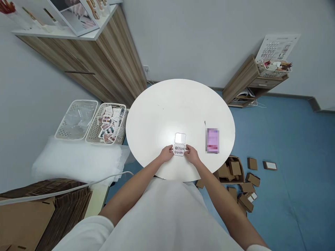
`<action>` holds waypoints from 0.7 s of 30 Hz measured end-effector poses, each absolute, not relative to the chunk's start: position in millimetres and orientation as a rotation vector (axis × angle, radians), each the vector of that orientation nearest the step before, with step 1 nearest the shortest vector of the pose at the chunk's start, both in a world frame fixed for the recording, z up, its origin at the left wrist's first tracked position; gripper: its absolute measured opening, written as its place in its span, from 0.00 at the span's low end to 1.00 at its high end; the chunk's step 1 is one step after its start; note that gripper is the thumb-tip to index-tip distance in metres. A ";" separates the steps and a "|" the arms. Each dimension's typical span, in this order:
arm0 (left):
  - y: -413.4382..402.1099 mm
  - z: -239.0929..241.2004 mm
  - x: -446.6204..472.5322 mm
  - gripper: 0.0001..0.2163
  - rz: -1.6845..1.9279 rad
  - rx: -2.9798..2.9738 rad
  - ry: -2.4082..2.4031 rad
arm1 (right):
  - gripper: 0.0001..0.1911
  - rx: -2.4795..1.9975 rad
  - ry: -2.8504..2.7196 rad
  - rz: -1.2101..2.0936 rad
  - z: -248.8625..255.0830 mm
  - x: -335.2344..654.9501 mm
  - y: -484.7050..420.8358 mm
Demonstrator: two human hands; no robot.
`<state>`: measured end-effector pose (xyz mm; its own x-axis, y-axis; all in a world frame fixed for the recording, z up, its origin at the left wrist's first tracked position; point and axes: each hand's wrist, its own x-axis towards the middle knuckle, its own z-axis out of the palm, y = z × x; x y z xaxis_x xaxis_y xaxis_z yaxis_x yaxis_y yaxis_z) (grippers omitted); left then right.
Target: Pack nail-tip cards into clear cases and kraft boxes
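A small clear plastic case [179, 143] lies open on the round white table [170, 108], its lid flipped away from me. Its lower half holds rows of dark and pink press-on nails. My left hand [166, 153] grips the case's left edge with curled fingers. On the opposite edge, my right hand [192, 154] pinches the same case. Both hands rest near the table's front rim.
A pink, blurred flat object [212, 140] lies on the table to the right. Two white baskets [110, 123] stand left of the table, one holding nail cards. Brown cardboard boxes [237, 174] lie scattered on the blue floor at right. Flat cardboard [39, 212] is stacked lower left.
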<state>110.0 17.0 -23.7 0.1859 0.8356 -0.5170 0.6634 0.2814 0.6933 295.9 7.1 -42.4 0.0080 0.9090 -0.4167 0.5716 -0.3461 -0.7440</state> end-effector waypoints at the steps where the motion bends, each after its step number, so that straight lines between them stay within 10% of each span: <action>1: 16.9 -23.3 111.4 0.10 0.225 1.425 1.519 | 0.28 -1.922 -1.479 1.291 -42.9 294.9 8.1; 21: 10.4 -28.5 110.0 0.18 0.486 1.024 1.394 | 0.19 -1.842 -1.184 1.452 -35.8 293.5 9.8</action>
<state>110.0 10.4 -28.5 0.1739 0.8049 -0.5673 0.2772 0.5128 0.8125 293.5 9.8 -35.8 0.0489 0.8628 -0.5032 0.3194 -0.4908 -0.8106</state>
